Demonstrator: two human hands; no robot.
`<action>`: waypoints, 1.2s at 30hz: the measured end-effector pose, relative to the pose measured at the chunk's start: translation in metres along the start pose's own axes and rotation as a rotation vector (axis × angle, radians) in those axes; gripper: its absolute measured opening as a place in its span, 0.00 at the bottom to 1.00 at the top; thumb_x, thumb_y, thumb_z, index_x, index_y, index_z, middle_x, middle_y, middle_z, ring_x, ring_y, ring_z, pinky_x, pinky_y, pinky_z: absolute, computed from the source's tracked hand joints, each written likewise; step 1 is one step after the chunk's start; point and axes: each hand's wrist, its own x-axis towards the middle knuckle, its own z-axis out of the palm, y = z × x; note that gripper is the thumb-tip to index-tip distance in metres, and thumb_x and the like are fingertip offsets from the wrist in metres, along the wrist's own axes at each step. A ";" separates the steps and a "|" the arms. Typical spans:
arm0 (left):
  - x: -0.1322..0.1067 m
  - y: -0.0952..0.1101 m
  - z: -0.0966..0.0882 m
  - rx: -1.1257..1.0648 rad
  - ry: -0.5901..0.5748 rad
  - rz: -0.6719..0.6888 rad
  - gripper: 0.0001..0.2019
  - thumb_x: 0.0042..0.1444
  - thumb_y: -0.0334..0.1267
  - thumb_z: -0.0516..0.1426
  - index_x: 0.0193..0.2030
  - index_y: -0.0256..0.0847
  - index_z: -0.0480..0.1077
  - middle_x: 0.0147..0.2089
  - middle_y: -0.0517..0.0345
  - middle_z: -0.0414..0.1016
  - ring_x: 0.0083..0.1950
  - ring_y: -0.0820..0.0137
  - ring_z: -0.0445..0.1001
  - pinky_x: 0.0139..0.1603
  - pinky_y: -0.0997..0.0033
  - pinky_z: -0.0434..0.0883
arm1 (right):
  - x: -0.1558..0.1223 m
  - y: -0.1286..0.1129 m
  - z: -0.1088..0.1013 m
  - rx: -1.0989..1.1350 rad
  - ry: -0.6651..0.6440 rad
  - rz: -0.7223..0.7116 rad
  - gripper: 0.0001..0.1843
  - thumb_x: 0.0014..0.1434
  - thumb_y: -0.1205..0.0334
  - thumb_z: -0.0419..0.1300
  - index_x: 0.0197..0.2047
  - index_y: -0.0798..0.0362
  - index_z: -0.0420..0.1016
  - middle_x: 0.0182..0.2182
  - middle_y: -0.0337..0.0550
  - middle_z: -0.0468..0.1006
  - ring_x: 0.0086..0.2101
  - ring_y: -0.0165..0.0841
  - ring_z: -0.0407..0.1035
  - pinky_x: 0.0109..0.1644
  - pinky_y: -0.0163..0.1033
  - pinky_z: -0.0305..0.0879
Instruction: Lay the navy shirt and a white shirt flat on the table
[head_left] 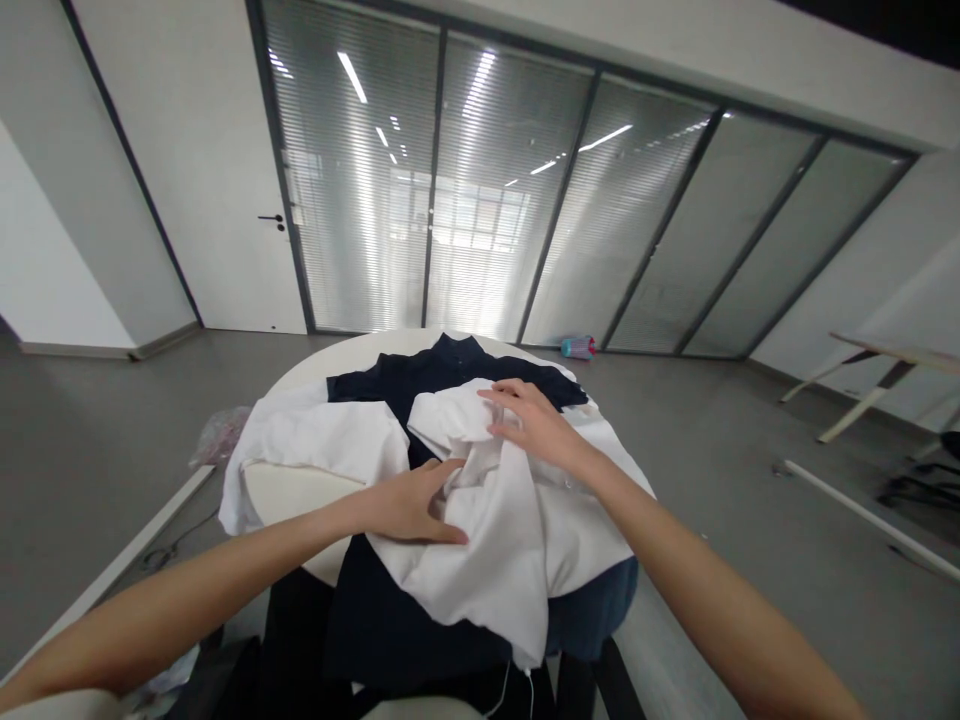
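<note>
A crumpled white garment lies over a dark navy shirt on a round white table. My left hand rests against the white cloth near its middle, thumb and fingers apart. Higher and to the right, my right hand touches a bunched fold of the same cloth, its fingers spread. The navy shirt's collar points to the far side, and its lower part hangs over the near edge. More white cloth spreads across the left side of the table and droops over the rim.
The round table shows its bare top at left. Blue denim-like cloth hangs at the near right edge. A clear plastic bag lies on the floor at left. A colourful package sits by the glass partition. Another table stands far right.
</note>
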 end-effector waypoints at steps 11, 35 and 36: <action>-0.026 -0.007 -0.032 0.249 0.129 -0.173 0.32 0.49 0.56 0.63 0.60 0.46 0.70 0.54 0.49 0.78 0.52 0.50 0.76 0.50 0.58 0.69 | 0.051 0.036 -0.021 -0.004 0.563 0.246 0.09 0.67 0.63 0.51 0.43 0.53 0.73 0.37 0.48 0.78 0.38 0.38 0.71 0.46 0.43 0.64; -0.083 -0.133 -0.137 0.585 0.537 -0.520 0.29 0.51 0.63 0.59 0.49 0.41 0.75 0.58 0.43 0.73 0.62 0.43 0.65 0.60 0.48 0.62 | -0.082 0.226 -0.076 0.005 0.812 1.047 0.11 0.43 0.65 0.62 0.18 0.46 0.64 0.35 0.52 0.75 0.47 0.51 0.72 0.58 0.70 0.53; -0.070 -0.127 -0.140 0.559 0.566 -0.449 0.27 0.56 0.61 0.55 0.50 0.41 0.75 0.58 0.44 0.74 0.61 0.46 0.67 0.60 0.51 0.62 | -0.063 0.215 -0.068 0.049 0.706 0.937 0.07 0.44 0.66 0.62 0.20 0.46 0.69 0.31 0.49 0.75 0.42 0.47 0.74 0.56 0.66 0.60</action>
